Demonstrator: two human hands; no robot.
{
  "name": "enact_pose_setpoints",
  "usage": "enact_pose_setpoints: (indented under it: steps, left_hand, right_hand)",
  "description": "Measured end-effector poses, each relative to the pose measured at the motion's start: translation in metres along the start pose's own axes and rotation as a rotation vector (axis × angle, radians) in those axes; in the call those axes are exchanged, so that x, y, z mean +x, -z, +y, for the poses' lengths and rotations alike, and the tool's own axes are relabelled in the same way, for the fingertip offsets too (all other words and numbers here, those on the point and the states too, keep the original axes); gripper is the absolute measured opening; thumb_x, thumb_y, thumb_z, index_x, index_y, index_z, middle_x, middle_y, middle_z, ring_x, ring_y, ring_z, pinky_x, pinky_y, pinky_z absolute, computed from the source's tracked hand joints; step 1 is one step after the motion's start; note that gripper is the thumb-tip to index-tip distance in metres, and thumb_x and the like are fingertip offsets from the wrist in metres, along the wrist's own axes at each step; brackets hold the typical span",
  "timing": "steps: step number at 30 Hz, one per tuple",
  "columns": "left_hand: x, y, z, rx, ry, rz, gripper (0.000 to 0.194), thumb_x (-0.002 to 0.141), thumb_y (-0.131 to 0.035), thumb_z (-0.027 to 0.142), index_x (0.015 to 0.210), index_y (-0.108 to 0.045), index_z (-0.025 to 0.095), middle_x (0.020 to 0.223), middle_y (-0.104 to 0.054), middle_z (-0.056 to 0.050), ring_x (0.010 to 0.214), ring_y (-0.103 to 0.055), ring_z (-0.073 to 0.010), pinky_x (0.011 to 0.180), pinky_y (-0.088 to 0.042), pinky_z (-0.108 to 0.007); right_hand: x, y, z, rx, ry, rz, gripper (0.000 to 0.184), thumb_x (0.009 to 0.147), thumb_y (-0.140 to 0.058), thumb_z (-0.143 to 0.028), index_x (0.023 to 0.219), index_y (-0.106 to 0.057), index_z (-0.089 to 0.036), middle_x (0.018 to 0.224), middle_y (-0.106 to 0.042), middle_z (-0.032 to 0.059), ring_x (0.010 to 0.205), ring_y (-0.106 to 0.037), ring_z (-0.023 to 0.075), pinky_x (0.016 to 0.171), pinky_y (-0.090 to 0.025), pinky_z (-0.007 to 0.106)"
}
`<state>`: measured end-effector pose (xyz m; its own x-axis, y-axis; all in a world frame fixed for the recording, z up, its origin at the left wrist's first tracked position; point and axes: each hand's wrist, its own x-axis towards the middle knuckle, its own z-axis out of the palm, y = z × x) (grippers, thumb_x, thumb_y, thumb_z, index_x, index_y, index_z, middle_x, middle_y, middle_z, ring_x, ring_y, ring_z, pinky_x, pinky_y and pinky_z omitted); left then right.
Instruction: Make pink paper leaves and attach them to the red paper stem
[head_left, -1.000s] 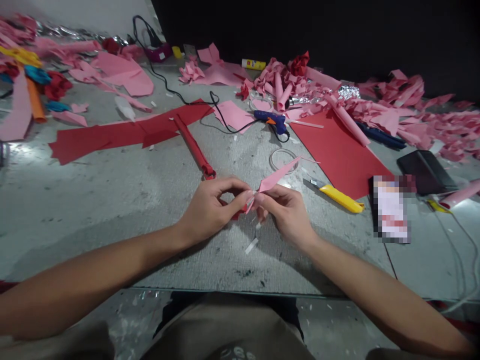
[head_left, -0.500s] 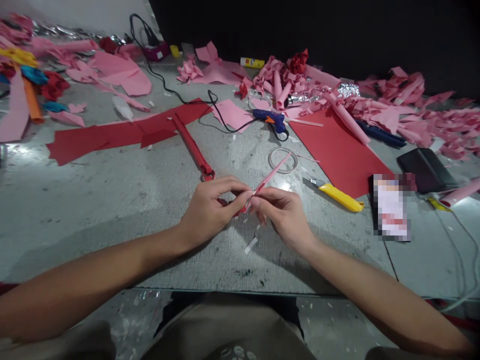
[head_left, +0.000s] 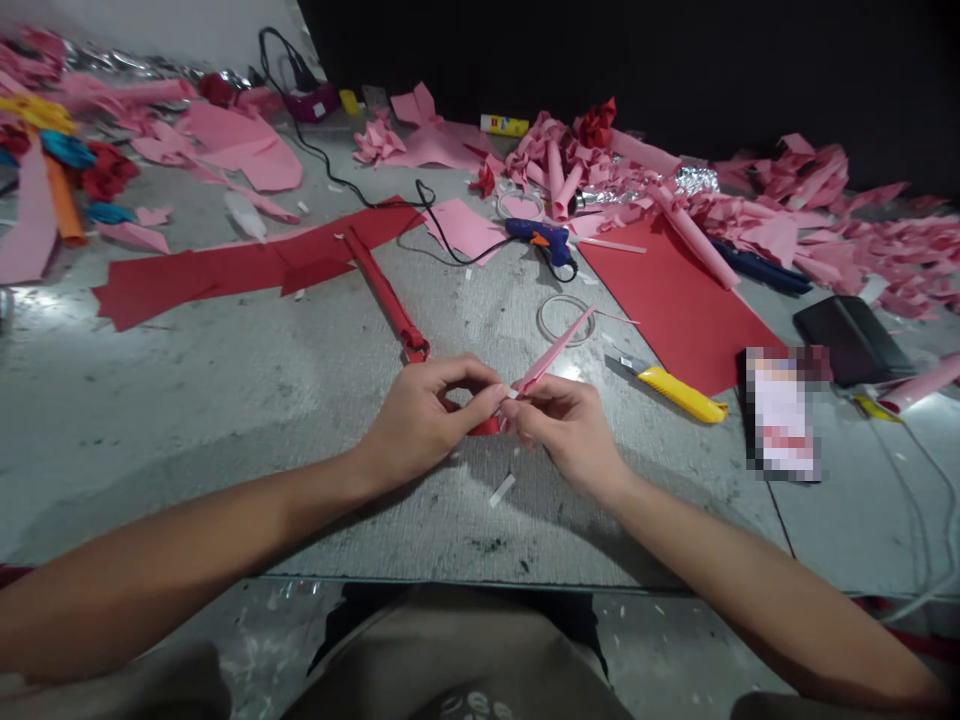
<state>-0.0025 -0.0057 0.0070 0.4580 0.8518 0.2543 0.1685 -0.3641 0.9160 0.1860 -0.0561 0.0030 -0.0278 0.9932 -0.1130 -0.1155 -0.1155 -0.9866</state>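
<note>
Between both hands is a narrow folded pink paper strip (head_left: 559,350), its pointed end slanting up to the right. My left hand (head_left: 439,405) pinches its lower end, where a small white bit shows at the fingertips. With thumb and fingers, my right hand (head_left: 566,425) grips the strip beside the left fingertips. A red paper piece (head_left: 484,427) shows beneath the left fingers; most of it is hidden. Just beyond the left hand lies a rolled red paper stick (head_left: 382,295) with a looped near end. A wire ring (head_left: 545,322) rests behind the strip's tip.
Right of my hands lie a yellow box cutter (head_left: 682,393), a phone (head_left: 784,415) and a black box (head_left: 853,340). A blue glue gun (head_left: 544,238) with its cord lies farther back, near red paper sheets (head_left: 679,300). Crumpled pink paper (head_left: 810,190) lines the back.
The pink strip has turned slightly, its broader face now showing and its tip a little farther right. More of the red piece's flat edge shows below the fingers. Both hands stay nearly in place.
</note>
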Motion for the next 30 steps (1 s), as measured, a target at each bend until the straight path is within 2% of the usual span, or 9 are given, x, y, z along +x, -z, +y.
enact_pose_setpoints:
  steps: [18, 21, 26, 30]
  left_hand:
    - [-0.002, 0.000, -0.004, -0.105, 0.079, -0.039, 0.012, 0.099, -0.074, 0.027, 0.089, -0.078, 0.021, 0.082, -0.078, -0.002, 0.074, -0.071, -0.0150, 0.066, -0.057, -0.027]
    - [0.000, 0.002, -0.002, -0.061, 0.024, -0.039, 0.012, 0.099, -0.072, 0.025, 0.089, -0.077, 0.021, 0.083, -0.077, -0.002, 0.076, -0.071, -0.0160, 0.069, -0.057, -0.029]
    - [0.003, 0.005, -0.001, 0.027, -0.063, 0.008, 0.012, 0.099, -0.071, 0.024, 0.089, -0.076, 0.021, 0.084, -0.077, -0.001, 0.079, -0.070, -0.0163, 0.076, -0.057, -0.031]
    - [0.005, 0.006, 0.000, 0.045, -0.088, 0.011, 0.011, 0.099, -0.071, 0.022, 0.089, -0.077, 0.022, 0.083, -0.077, 0.000, 0.077, -0.070, -0.0151, 0.076, -0.056, -0.030]
  right_hand:
    - [-0.002, 0.002, -0.002, 0.050, -0.004, -0.069, 0.026, 0.078, -0.096, -0.039, 0.073, -0.076, -0.022, 0.059, -0.067, -0.0031, 0.049, -0.050, 0.0109, 0.050, -0.043, 0.027]
    - [-0.001, 0.003, 0.000, 0.070, -0.003, -0.080, 0.027, 0.079, -0.097, -0.040, 0.077, -0.077, -0.023, 0.060, -0.067, -0.0033, 0.049, -0.050, 0.0111, 0.049, -0.042, 0.027]
    - [-0.001, 0.007, 0.009, 0.094, 0.025, -0.092, 0.027, 0.093, -0.085, -0.049, 0.086, -0.080, -0.024, 0.066, -0.068, -0.0025, 0.051, -0.051, 0.0118, 0.051, -0.043, 0.028]
    - [-0.001, 0.007, 0.012, 0.090, 0.038, -0.077, 0.027, 0.095, -0.083, -0.049, 0.084, -0.079, -0.024, 0.070, -0.071, -0.0020, 0.050, -0.052, 0.0110, 0.049, -0.044, 0.029]
